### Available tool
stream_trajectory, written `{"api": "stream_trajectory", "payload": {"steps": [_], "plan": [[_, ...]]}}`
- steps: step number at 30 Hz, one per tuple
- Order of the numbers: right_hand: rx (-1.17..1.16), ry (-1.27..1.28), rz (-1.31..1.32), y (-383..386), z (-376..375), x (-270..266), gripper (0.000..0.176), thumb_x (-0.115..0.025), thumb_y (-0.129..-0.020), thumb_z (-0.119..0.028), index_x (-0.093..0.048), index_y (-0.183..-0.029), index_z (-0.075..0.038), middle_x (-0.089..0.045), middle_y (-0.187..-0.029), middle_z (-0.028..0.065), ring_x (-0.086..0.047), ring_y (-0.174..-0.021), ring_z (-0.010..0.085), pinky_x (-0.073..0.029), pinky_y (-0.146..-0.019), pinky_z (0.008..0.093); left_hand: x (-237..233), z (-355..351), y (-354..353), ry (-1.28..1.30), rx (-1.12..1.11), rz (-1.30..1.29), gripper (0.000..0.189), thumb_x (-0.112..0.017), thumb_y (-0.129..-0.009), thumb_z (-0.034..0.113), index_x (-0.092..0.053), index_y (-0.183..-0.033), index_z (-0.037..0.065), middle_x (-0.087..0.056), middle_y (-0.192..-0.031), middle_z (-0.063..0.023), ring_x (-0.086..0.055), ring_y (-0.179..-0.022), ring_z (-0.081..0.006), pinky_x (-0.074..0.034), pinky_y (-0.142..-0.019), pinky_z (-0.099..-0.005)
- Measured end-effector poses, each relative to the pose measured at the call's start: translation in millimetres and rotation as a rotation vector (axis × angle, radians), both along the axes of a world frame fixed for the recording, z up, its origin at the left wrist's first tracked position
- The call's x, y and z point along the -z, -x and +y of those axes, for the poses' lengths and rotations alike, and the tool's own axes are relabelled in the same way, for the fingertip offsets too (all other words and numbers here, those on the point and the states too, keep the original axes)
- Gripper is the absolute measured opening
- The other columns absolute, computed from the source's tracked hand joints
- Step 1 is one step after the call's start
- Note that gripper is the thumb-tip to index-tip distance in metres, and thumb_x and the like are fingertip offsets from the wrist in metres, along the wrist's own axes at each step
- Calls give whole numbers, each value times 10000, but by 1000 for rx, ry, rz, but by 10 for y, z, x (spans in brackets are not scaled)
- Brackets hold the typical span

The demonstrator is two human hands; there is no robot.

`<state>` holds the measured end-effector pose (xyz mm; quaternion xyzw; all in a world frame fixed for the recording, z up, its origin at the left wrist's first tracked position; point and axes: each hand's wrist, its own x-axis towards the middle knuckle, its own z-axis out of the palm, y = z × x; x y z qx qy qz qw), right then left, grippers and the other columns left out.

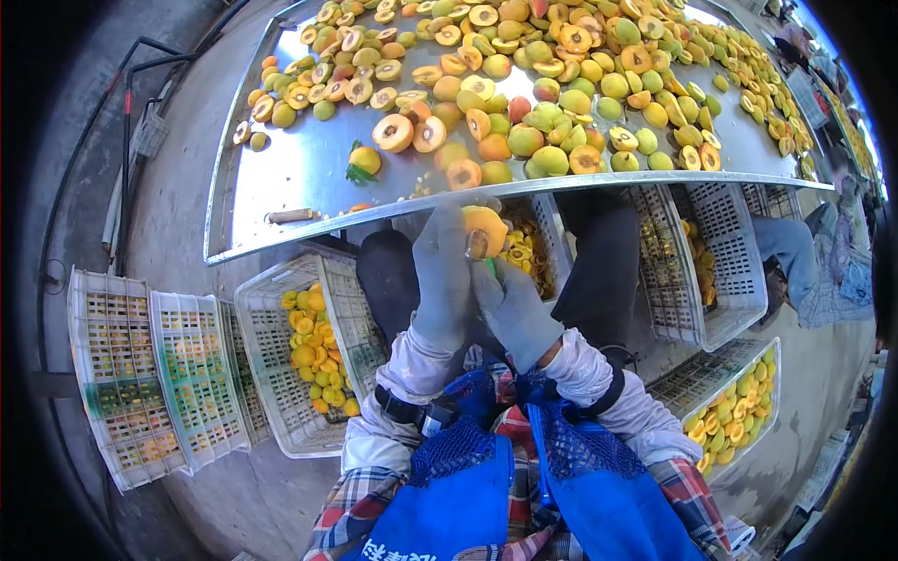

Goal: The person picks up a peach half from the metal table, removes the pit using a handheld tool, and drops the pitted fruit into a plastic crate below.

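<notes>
Steel table (309, 178) fills 12 o'clock, its bare sheet at the left end. The fruit pile (561, 93) covers the rest, whole and halved pieces, orange, yellow and green.

Stacked white crates (140, 374) stand at 9 o'clock on the concrete floor. Just right of them, at about 8 o'clock, an open crate (271, 374) is part full of yellow fruit. A tilted crate (730, 252) hangs under the table edge at 3 o'clock. A lower crate (697, 369) at 4 o'clock has fruit in it. Another person's jeans leg (795, 248) shows at 3 o'clock, beyond the tilted crate.

Both hands wear grey gloves and meet at frame centre, just below the table's near edge.
- Left hand (441, 280): fingers wrapped round the orange fruit (486, 229), which is held up at the hand's 1 o'clock.
- Right hand (513, 309): touches the left and sits under the fruit at its 5 o'clock. Fingers are curled on a small tool (478, 246) with a green handle bit. The metal tip is against the fruit's underside. The exact grip is partly hidden.

A small brown stick (290, 216) lies on the table at its 7 o'clock corner.
</notes>
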<state>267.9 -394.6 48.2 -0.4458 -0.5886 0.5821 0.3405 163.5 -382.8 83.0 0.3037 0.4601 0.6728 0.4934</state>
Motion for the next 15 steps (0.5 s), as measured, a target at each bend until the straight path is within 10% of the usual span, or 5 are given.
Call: {"api": "stream_trajectory", "payload": {"steps": [5,9,12,15], "plan": [[-293,757,241,-173,146,-534,425,-429,-1015,-484,-512,-804,-125,-427,-579,-49,-381,-429,85,-339,-400,260,41,-9,2,-7,51,-36,435,-387,-1057,399,-534,-1217,21,-665,-1056,-142,-686,-884,-229,-587,-743,-319],[-501,1092,484,-311,240,-605,479,-388,-1003,-580,-446,-794,-153,-327,-552,-78,-283,-398,50,-262,-364,229,153,17,60,-26,144,-22,438,-393,-1053,415,-533,-1228,40,-667,-1039,-129,-677,-861,-196,-579,-744,-313],[-641,1176,792,-341,269,-410,515,-386,-979,-640,-430,-804,-157,-286,-551,-81,-233,-394,46,-204,-357,226,93,-14,19,13,379,-564,435,-386,-1055,421,-544,-1223,52,-668,-1023,-120,-663,-864,-173,-560,-749,-303],[-635,1175,967,-331,300,-191,509,-377,-986,-630,-419,-799,-159,-249,-546,-87,-211,-397,39,-189,-359,218,332,106,103,124,70,-49,324,-436,-1036,288,-601,-1080,13,-670,-960,-100,-658,-890,-193,-550,-770,-330]]}}
